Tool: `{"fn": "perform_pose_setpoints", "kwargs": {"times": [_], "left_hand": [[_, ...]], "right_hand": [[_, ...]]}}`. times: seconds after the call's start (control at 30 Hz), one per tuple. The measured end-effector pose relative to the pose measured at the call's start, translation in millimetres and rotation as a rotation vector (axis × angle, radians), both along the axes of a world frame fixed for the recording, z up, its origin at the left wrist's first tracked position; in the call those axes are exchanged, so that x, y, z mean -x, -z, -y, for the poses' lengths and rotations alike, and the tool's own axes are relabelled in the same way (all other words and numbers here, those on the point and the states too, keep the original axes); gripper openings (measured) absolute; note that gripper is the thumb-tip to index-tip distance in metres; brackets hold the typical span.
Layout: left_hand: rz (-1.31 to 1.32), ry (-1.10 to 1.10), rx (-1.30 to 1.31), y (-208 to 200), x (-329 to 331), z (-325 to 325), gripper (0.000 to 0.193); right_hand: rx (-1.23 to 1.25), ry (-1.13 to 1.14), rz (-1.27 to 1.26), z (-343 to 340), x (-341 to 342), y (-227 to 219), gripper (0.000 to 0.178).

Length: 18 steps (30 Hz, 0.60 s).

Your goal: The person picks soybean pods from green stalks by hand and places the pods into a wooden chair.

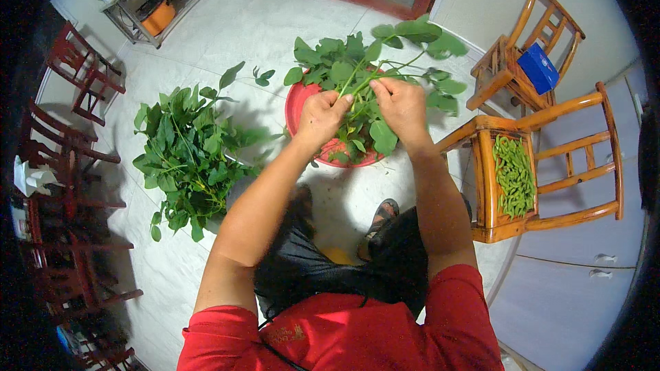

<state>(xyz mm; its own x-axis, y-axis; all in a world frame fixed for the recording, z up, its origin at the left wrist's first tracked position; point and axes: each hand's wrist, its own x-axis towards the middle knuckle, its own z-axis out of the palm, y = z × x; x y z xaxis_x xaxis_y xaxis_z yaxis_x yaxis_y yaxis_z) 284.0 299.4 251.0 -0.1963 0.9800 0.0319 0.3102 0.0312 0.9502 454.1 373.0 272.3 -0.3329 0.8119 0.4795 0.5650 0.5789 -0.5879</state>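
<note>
Over the red basin [293, 106]: a leafy stalk [359, 77] spans the short gap between the two grips, its top reaching away from the person and up to the right.
Left grip [320, 121]: closed, thumb against curled fingers, pinching the stalk on its left side.
Right grip [403, 108]: also closed, the thumb pressed along the stalk just beside the left grip; the two are near but apart.
Stalk: slender, pale green, with side stems forking off; broad oval leaves spread beyond the right grip, some of them blurred. Where it ends among the greenery below cannot be told.
Basin greenery [337, 55]: more green leaves crowd the basin behind and beneath the grips, some hanging over its rim.
Leafy heap [189, 148]: a dense, darker green pile to the left of the left forearm, well apart from both grips.
Green pods [514, 177]: plump, curved and bright, gathered on the seat of a wooden chair [485, 185] to the person's right.
</note>
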Motion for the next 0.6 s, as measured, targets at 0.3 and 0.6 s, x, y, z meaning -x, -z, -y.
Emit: {"fn": "perform_pose_setpoints", "kwargs": {"times": [0.3,0.6], "left_hand": [[0.232,-0.257,-0.081,-14.6,26.3,18.2,0.03],[0.495,-0.138,-0.065,-16.9,6.0,18.7,0.027]], "right_hand": [[0.082,0.274,-0.098,-38.7,-58.1,-7.9,0.018],[0.36,-0.215,-0.229,47.1,38.6,-0.1,0.021]]}}
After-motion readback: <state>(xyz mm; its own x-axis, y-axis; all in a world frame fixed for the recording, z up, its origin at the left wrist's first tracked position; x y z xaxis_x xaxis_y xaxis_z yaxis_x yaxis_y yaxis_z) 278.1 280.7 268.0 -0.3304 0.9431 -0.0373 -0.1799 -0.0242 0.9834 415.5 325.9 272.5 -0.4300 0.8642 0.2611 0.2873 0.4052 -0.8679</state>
